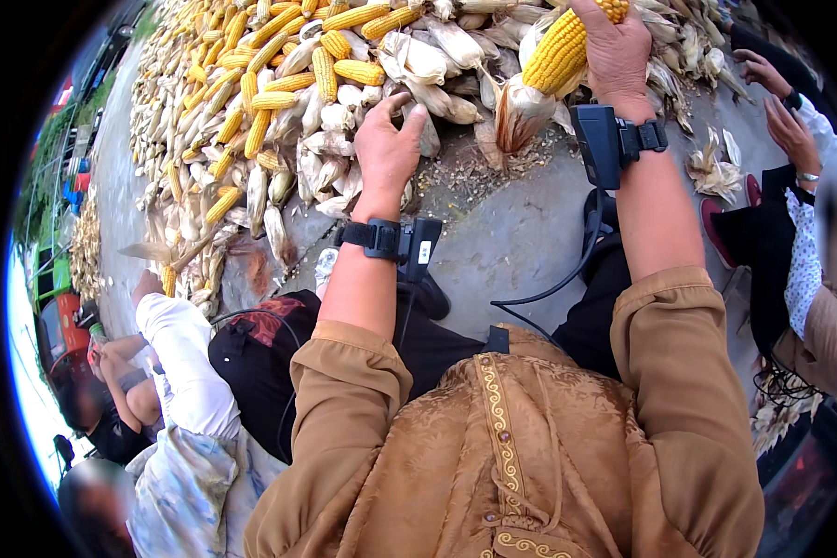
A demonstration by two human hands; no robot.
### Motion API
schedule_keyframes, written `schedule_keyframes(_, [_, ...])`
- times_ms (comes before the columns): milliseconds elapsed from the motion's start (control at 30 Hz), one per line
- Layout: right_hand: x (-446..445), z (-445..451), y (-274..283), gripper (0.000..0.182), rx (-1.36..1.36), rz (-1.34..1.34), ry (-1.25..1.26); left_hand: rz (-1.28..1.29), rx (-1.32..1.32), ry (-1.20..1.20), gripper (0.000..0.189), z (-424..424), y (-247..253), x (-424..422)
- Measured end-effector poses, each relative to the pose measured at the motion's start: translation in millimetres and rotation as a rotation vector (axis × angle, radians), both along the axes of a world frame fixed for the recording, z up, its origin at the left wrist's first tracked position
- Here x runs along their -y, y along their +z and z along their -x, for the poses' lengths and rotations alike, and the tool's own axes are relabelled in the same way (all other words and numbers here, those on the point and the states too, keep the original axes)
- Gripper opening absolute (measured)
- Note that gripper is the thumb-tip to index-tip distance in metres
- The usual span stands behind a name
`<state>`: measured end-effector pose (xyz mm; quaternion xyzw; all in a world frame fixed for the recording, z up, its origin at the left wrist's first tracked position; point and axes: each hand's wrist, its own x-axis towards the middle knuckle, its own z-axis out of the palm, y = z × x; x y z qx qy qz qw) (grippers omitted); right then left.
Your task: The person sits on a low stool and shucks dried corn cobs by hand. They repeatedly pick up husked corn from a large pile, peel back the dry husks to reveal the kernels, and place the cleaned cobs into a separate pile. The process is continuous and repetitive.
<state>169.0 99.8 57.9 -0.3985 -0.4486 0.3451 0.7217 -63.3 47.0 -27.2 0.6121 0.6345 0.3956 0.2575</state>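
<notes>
My right hand [619,61] is wrapped around a yellow corn cob [556,57] at the top of the view. Pale husk [532,106] with brown silk hangs peeled back from the cob's lower end. Lower and to the left, my left hand [389,150] has its thumb and fingers apart and no cob in it. It hovers at the near edge of a heap of unhusked corn ears [418,59]; one ear shows just behind its thumb. Bare yellow cobs [326,75] lie on the heap beyond the left hand.
Loose kernels and chaff [471,174] are scattered on the concrete floor [502,230]. A black cable [565,289] runs from my right wrist device. A co-worker in a white sleeve [185,342] sits close on the left, holding a cob. Another person's hands [792,136] are at the right.
</notes>
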Motion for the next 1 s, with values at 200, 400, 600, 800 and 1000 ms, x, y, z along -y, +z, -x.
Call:
schedule_keyframes(200, [39.5,43.2,11.5,0.013,0.099,0.075,0.433,-0.125,0.046,-0.368,0.056,-49.3,27.6,5.7])
schedule_keyframes(400, [36.1,55.8,-16.5,0.045,0.267,0.012,0.518,0.317,0.627,-0.465,0.050,-25.9,40.8,9.7])
schedule_keyframes(600, [35.3,63.1,-45.8,0.028,0.872,0.155,-0.032,0.362,0.853,-0.386,0.047,-19.8,57.9,13.6])
schedule_keyframes(800, [21.8,23.9,-70.7,0.024,1.037,0.417,-0.181,0.211,0.983,-0.060,0.044,-3.9,63.5,5.6])
schedule_keyframes(1000, [61.2,64.1,-23.1,0.034,1.085,-0.170,0.126,0.276,1.030,0.095,0.036,-7.9,51.2,2.2])
